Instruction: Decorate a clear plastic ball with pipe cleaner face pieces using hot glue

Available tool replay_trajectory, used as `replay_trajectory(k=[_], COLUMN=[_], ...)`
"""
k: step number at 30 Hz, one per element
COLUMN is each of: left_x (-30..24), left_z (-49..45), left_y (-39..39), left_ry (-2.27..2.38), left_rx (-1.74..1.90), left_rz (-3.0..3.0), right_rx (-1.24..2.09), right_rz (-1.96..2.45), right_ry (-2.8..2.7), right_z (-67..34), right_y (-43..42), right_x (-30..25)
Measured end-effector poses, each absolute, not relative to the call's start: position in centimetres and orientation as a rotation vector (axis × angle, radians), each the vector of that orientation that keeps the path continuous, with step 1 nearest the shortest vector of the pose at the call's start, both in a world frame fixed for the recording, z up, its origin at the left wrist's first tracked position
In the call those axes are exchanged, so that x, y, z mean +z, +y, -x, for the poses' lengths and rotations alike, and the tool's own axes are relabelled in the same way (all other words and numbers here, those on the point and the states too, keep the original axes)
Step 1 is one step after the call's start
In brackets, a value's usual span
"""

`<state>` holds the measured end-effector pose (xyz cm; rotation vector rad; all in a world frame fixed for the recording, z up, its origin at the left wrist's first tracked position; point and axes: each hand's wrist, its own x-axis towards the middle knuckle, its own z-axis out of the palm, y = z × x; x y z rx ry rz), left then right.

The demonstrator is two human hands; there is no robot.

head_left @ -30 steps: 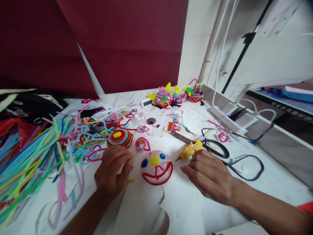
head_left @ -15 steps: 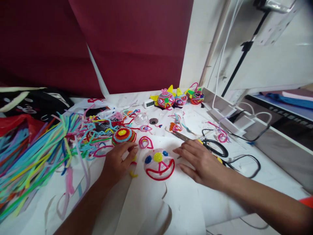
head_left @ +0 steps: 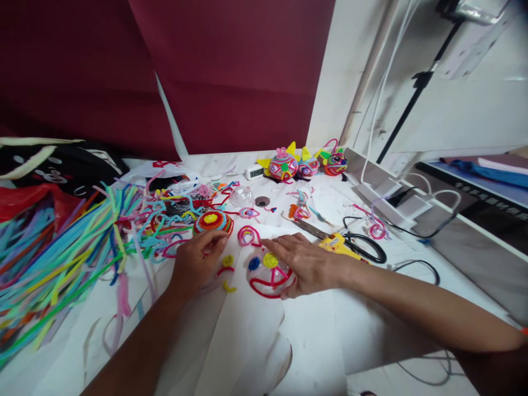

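Observation:
A clear dome with a pipe-cleaner face [head_left: 264, 272], red mouth, yellow nose and blue eye, lies on white paper [head_left: 264, 341]. My right hand [head_left: 305, 264] rests flat over its right side, fingers stretched out toward a pink loop [head_left: 247, 236]. My left hand [head_left: 196, 261] lies just left of the dome, fingers loosely curled, touching the table below a striped red, yellow and blue dome [head_left: 212, 221]. Small yellow and red pipe-cleaner bits [head_left: 226, 269] lie between my left hand and the face. A yellow glue gun [head_left: 338, 243] lies behind my right wrist.
A big heap of coloured pipe cleaners [head_left: 61, 247] fills the left. Scissors [head_left: 363, 247] and black cables [head_left: 416, 267] lie on the right. Three finished decorated balls [head_left: 307, 163] stand at the back by a small white clock [head_left: 254, 172]. A white ledge with chargers [head_left: 396, 203] borders the right.
My right hand has slid left from beside the glue gun onto the face dome, uncovering the gun. My left hand stayed beside the dome, shifting slightly toward the striped dome.

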<state>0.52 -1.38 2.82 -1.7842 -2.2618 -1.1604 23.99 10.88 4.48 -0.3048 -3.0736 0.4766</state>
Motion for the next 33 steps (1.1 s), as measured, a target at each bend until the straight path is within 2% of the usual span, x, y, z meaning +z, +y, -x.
replay_trajectory(k=[12,20,33], left_x=[2.3,1.9,2.4], left_z=[-1.7,-3.4,-4.3], left_y=[-1.3,-1.2,-1.4], left_ry=[-2.281,-2.581,-2.850], left_rx=[-1.296,-1.936,-2.483], left_rz=[1.898,1.911,2.122], right_rx=[0.461,0.286,-0.221], right_rz=[0.262,0.208,0.160], right_ry=[-3.003,-2.797,-2.682], right_z=[-23.9,-25.1,-25.2], right_y=[10.5,9.0,8.4], right_x=[4.2,4.3,3.6])
